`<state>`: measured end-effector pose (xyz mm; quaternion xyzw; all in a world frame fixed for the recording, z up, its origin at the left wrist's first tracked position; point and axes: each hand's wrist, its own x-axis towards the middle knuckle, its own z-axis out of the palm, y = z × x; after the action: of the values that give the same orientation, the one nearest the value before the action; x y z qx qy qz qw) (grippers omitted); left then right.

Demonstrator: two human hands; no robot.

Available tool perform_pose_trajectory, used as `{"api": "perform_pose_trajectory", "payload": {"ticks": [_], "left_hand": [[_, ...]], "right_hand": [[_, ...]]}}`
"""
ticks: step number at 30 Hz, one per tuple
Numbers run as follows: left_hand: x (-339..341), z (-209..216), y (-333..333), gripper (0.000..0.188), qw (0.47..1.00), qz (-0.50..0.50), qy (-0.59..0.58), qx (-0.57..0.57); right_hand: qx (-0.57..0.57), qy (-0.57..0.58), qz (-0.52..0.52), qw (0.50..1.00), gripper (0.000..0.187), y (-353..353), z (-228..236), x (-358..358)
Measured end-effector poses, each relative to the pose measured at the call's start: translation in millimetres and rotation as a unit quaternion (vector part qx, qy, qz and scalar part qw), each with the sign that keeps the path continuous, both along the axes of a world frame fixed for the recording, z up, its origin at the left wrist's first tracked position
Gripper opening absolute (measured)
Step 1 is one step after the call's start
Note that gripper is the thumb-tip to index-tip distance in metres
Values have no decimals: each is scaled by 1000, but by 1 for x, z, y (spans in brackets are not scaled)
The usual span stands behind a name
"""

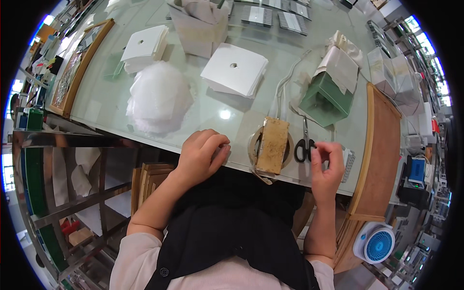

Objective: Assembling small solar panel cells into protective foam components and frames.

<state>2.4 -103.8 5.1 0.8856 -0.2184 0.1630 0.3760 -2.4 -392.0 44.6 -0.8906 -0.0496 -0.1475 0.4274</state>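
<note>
My left hand (204, 153) rests by the table's front edge, fingers loosely curled in, with nothing seen in it. At the right, my right hand (328, 164) is raised with thumb and index fingertip drawn together. Those fingertips overlap one loop of the black-handled scissors (300, 151); whether they grip it or something small, I cannot make out. Left of the scissors, a worn tan block (273, 145) lies on a roll of tape (253, 147). Closest beyond my left hand are a pile of thin white sheets (159, 99) and a stack of white square cards with a hole (234, 68).
A green open-ended box (326, 101) with cloth on top lies beyond the scissors. Another white card stack (145, 43) and a paper-lined container (199, 29) stand farther back. Wooden boards (379, 150) flank the right edge; a framed panel (79, 67) lies left. A small fan (377, 244) stands lower right.
</note>
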Motion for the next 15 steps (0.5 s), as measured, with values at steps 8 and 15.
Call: {"api": "perform_pose_trajectory", "payload": {"ticks": [8,15], "left_hand": [[7,-2,-13,12,999,-7,-6,32],[5,-1,-10,12,1000,-18,0,22]], "right_hand": [[1,-17,-62,998,25,-53,8,80],[93,-15,3,996,25,-63,-10,88]]}}
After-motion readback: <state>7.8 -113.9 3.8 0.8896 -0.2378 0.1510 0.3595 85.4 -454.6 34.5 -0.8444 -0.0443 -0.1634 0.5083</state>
